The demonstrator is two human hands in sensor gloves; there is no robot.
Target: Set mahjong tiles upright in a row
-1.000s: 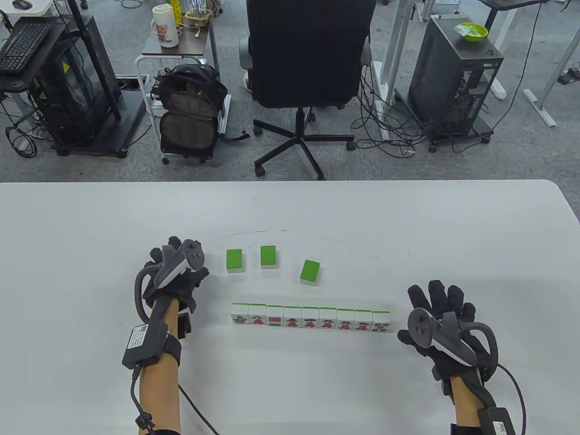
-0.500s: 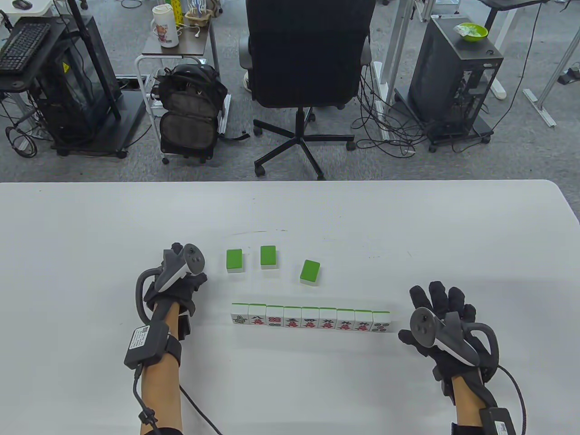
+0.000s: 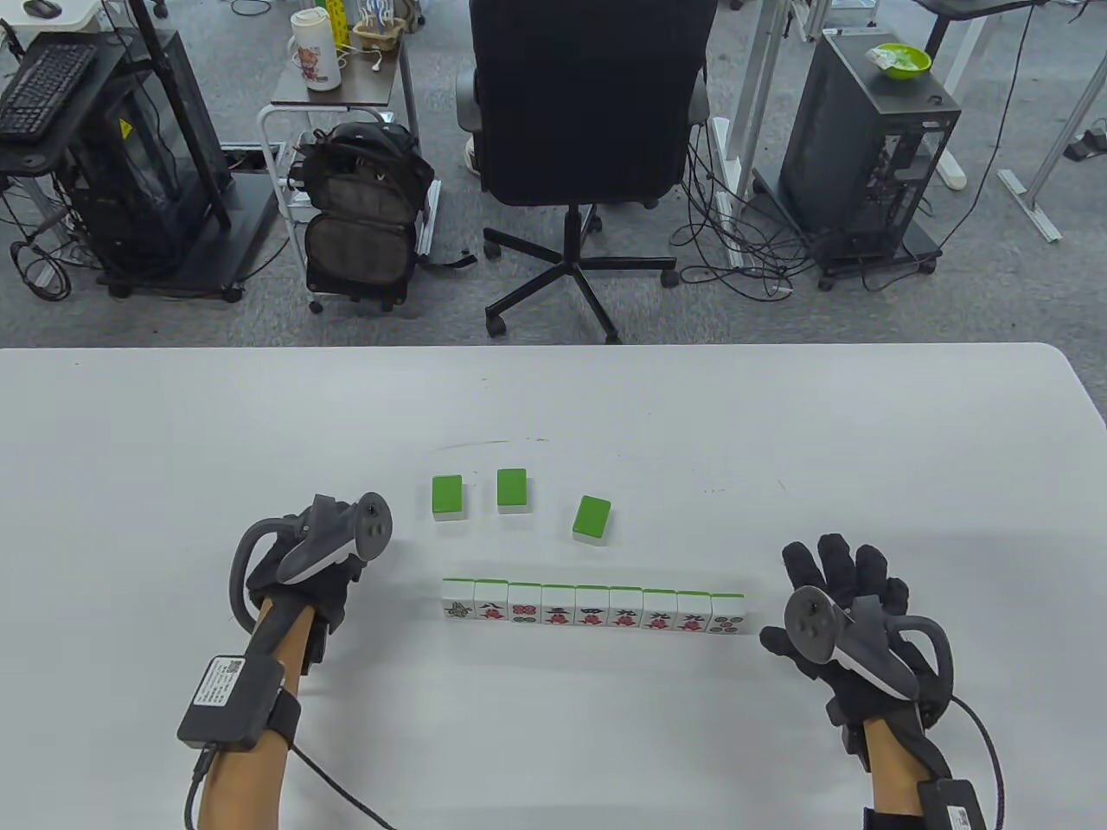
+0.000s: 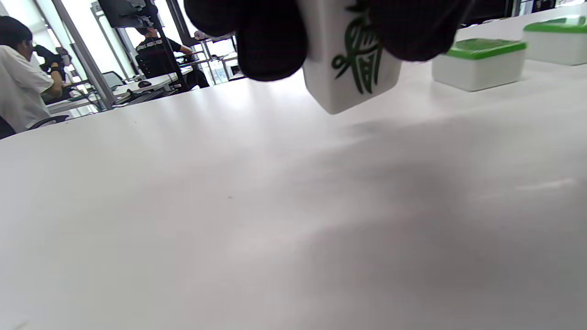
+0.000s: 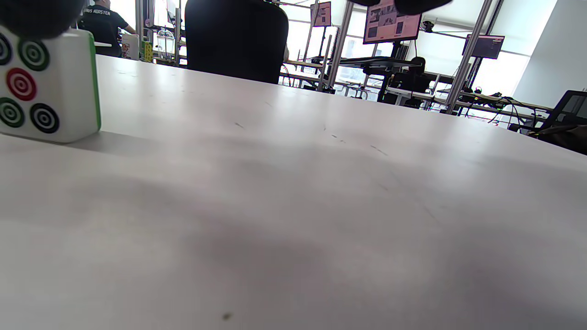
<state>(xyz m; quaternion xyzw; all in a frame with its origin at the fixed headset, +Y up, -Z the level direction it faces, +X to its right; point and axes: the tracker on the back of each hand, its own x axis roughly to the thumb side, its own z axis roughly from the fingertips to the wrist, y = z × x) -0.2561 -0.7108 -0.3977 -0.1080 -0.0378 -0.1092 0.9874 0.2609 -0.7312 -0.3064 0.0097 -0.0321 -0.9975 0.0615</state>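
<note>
The left hand [image 3: 303, 562], pinching a white green-character mahjong tile [image 4: 353, 59] above the white tabletop [image 3: 173, 432], should set it upright at the left end of the standing nine-tile row [image 3: 593, 610], while the right hand [image 3: 843, 605] rests spread and empty.

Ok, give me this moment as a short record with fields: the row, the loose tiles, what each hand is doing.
row: nine upright tiles side by side, faces toward the person
loose tiles: three green-backed tiles lying face down beyond the row
left hand: left hand grips a tile with a green character, held just above the table, left of the row
right hand: right hand with fingers spread, just right of the row's last tile, holding nothing
not done: held tile not yet set in the row
</note>
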